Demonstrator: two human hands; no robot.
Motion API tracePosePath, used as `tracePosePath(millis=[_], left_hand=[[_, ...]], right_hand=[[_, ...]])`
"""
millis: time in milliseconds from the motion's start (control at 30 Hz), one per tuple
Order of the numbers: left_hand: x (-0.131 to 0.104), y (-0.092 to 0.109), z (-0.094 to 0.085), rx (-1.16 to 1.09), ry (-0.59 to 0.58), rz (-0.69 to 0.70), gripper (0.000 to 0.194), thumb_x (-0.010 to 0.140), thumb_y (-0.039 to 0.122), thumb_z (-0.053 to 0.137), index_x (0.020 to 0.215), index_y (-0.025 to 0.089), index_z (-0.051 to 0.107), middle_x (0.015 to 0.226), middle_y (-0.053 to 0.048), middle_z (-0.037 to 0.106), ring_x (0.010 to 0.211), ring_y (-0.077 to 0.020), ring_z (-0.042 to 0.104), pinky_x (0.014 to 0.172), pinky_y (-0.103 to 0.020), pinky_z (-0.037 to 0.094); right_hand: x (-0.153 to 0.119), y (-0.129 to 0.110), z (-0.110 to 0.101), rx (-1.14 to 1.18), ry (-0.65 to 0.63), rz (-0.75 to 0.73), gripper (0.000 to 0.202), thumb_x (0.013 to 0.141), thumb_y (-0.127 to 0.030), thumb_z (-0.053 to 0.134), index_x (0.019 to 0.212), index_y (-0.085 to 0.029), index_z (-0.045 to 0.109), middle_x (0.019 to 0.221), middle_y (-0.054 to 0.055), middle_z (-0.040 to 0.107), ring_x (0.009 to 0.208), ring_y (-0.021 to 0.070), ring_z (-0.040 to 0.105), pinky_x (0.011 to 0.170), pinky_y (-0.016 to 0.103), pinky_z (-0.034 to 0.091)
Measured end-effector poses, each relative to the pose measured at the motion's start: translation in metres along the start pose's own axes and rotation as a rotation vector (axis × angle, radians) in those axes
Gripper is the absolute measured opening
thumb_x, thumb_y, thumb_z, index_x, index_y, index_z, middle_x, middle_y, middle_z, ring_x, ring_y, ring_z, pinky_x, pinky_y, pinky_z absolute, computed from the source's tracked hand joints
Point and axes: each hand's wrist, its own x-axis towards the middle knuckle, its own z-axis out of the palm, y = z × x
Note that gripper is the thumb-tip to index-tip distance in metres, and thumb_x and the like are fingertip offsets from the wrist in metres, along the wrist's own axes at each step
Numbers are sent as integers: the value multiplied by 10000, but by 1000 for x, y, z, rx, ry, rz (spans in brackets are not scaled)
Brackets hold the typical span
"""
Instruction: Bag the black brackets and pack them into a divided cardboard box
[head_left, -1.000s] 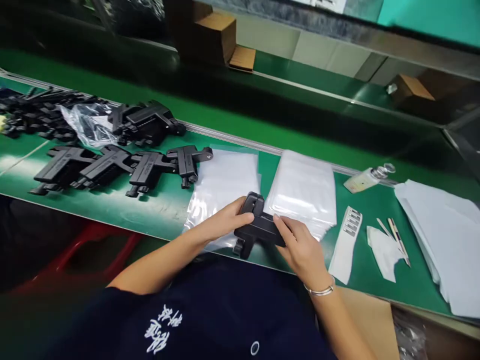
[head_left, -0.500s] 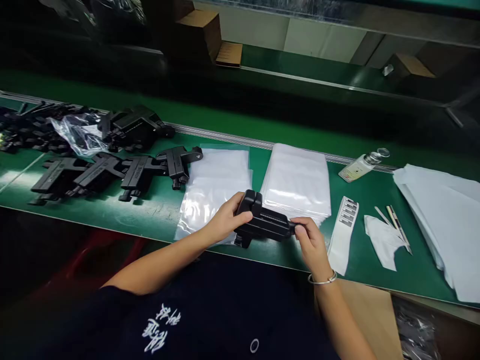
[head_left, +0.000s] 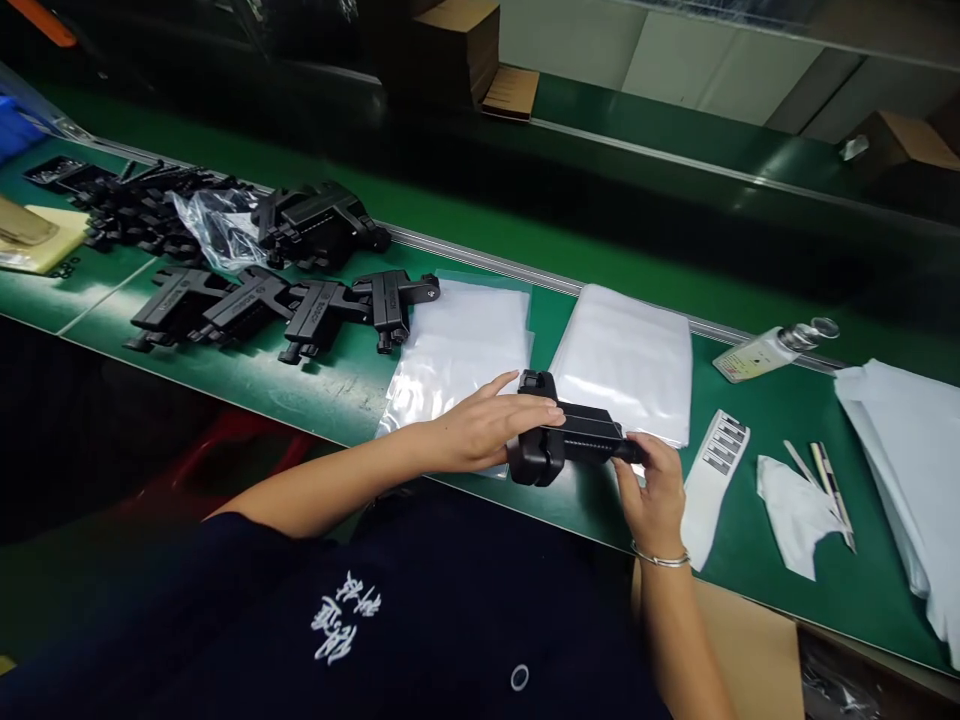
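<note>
Both my hands hold a black plastic clamp-like bracket [head_left: 589,418] above the front of the bench. My left hand [head_left: 480,428] is at its thicker jointed end, the fingers stretched across the top; its underside grip is partly hidden. With thumb and fingers, my right hand [head_left: 651,490] pinches the narrow knob-like tip at the other end. Beneath and behind the bracket lie clear plastic bags [head_left: 469,335] and a stack of white translucent bags [head_left: 626,350]. To the left, similar black brackets [head_left: 319,312] lie in a row.
More black brackets [head_left: 322,225], a crumpled clear bag [head_left: 225,228] and a heap of black parts [head_left: 154,205] lie further left. On the right are a bottle [head_left: 757,355], a label strip [head_left: 712,490], a white scrap [head_left: 795,510], pens [head_left: 831,485] and white sheets [head_left: 907,440].
The bracket has been turned about its length, showing another face. My left fingers now lie stretched over its jointed end, while my right hand stays at the tip. The view has shifted left.
</note>
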Motion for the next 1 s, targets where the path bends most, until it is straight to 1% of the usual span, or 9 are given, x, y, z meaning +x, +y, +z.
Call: tracePosePath(millis=[100, 267, 367, 467, 600, 733, 833, 933, 1000], left_hand=[[-2, 1, -3, -49, 34, -29, 640, 881, 134, 525, 1454, 290, 285, 1315, -104, 614, 1266, -236, 535, 1161, -554, 185], [-7, -1, -3, -563, 163, -554, 625, 776, 538, 672, 1280, 194, 537, 1163, -123, 657, 1044, -302, 631, 913, -430, 491], [-14, -6, 2, -739, 303, -683, 675, 788, 692, 558, 1181, 144, 594, 1047, -127, 664, 924, -277, 642, 759, -351, 521], [-23, -6, -2, -554, 350, -602, 684, 743, 650, 660, 1223, 173, 559, 1069, -110, 656, 941, -261, 641, 784, -339, 524], [-31, -1, -18, -142, 200, -79, 622, 784, 413, 733, 1327, 244, 480, 1154, -110, 669, 1021, -243, 658, 881, -362, 532], [-34, 6, -25, 47, 33, 211, 405, 920, 314, 554, 1318, 248, 520, 1208, -124, 670, 1138, -238, 625, 1024, -420, 463], [-36, 4, -21, -64, 98, -43, 458, 824, 395, 681, 1249, 257, 575, 1168, -97, 685, 1068, -244, 652, 951, -384, 510], [-33, -6, -14, -349, 431, -554, 526, 730, 499, 745, 1159, 225, 614, 1077, -75, 683, 964, -235, 654, 837, -337, 531], [-28, -12, -10, -622, 642, -752, 519, 724, 565, 720, 1085, 204, 624, 981, -51, 667, 881, -209, 635, 773, -310, 520]], right_hand=[[4, -4, -1, -15, 6, -59, 511, 886, -180, 601, 1362, -270, 439, 1076, 79, 626, 1001, 220, 617, 849, 401, 553], [15, -21, -14, -91, -108, -318, 457, 911, -192, 559, 1359, -229, 476, 988, 94, 657, 870, 207, 627, 702, 325, 526], [22, -37, -16, 9, -179, -330, 293, 925, -256, 523, 1209, -242, 596, 838, 56, 656, 692, 172, 585, 591, 294, 463], [28, -49, -6, 366, -246, 147, 222, 928, -304, 480, 1079, -249, 633, 773, 28, 628, 663, 156, 567, 602, 285, 463], [36, -49, 14, 975, -416, 1013, 284, 874, -405, 511, 1049, -216, 629, 492, -80, 328, 443, 94, 314, 455, 218, 360], [41, -39, 29, 1269, -641, 1334, 388, 748, -385, 630, 1071, -171, 643, 449, -119, 240, 411, 56, 137, 381, 173, 217], [38, -40, 32, 1276, -589, 1278, 484, 833, -493, 566, 1201, -181, 608, 437, -118, 255, 403, 63, 153, 402, 183, 276], [33, -47, 29, 1035, -354, 1022, 554, 914, -587, 426, 1330, -234, 520, 535, -61, 457, 453, 101, 360, 531, 257, 449], [29, -50, 27, 750, -217, 779, 490, 904, -549, 494, 1292, -255, 554, 828, 28, 631, 729, 160, 574, 743, 338, 518]])
